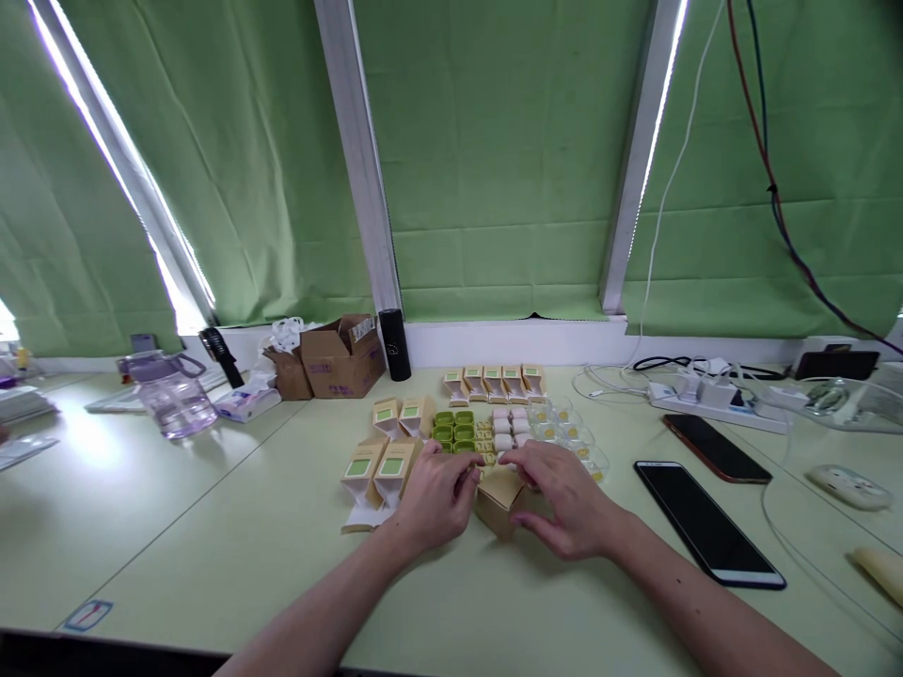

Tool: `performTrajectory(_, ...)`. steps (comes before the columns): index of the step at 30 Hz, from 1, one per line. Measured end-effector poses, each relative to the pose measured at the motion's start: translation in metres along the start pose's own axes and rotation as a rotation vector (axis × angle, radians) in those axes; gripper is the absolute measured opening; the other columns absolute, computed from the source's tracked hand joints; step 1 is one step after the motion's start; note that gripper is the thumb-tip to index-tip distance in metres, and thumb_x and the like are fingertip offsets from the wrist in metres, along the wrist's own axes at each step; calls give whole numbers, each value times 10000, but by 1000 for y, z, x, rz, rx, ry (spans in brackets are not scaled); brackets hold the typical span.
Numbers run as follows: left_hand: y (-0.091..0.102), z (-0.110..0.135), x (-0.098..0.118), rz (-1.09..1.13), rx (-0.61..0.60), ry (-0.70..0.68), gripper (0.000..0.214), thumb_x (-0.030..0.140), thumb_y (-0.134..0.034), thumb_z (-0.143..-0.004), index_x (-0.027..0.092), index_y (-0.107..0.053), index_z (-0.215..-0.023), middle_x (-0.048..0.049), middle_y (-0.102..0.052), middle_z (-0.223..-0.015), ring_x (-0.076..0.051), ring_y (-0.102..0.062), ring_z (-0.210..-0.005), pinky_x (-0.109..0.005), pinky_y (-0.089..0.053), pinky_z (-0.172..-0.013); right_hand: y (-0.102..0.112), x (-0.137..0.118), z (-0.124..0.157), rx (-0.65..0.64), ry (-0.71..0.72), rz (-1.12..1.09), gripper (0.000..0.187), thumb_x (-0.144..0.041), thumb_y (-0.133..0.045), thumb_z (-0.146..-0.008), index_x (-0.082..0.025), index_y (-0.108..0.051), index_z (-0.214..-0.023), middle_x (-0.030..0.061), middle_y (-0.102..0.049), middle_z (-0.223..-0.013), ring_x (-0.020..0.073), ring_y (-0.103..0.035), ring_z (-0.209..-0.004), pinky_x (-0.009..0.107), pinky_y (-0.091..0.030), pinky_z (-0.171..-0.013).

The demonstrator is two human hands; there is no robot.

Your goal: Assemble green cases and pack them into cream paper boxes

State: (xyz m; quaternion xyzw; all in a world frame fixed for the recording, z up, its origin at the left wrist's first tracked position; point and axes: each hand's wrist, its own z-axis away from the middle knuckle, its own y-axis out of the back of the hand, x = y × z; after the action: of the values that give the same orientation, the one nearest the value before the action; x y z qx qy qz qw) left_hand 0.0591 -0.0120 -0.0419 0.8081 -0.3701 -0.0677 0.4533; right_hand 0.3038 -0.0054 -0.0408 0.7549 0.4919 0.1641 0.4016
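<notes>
A small brown cardboard box [498, 508] stands on the table between my two hands. My right hand [568, 498] grips its right side, thumb low on the side and index finger reaching over the top. The fingers of my left hand [438, 495] pinch at its upper left edge; exactly what lies between those fingertips is partly hidden. Just beyond are green cups [453, 432], small yellowish pieces [483, 433], white-and-pink cylinders [502, 427] and clear domed plastic pieces [564, 428], laid out in rows. Open cartons with green labels [393, 467] stand left of my left hand.
More open cartons [494, 382] line up at the back. Two phones [709, 522] and a power strip [720, 404] with cables lie to the right. Behind on the left are a cardboard box [343, 357], a black cylinder [394, 345] and a clear water bottle [171, 395].
</notes>
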Motion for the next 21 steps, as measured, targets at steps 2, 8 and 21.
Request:
performTrajectory(2,1,-1,2,10,-39,-5,274,200,-450,-999,193,-699,-1111,-15,-745,-736,-189,-595,-591,-369,-370,-768,-3,-5,-1,-10,24,12,602,-385,-713,-880,-186,-461,-1388,129,-667,-1129,306,-606,-1011,433,-483,-866)
performTrajectory(8,8,-4,10,33,-134,-52,378,217,-342,-1052,178,-667,-1241,-18,-736,-743,-194,-612,-623,-354,-359,-747,-5,-9,-3,-44,-18,32,591,-278,-674,-865,-191,-452,-1405,145,-629,-1206,312,-594,-1057,443,-501,-889)
performTrajectory(21,7,-2,5,38,-43,-32,345,227,-362,-1033,197,-548,-744,-2,-646,-653,-164,-510,-572,-369,-329,-721,0,9,1,-40,-30,-22,686,-84,-564,-800,-228,-402,-1451,128,-620,-1193,302,-595,-1086,450,-531,-890)
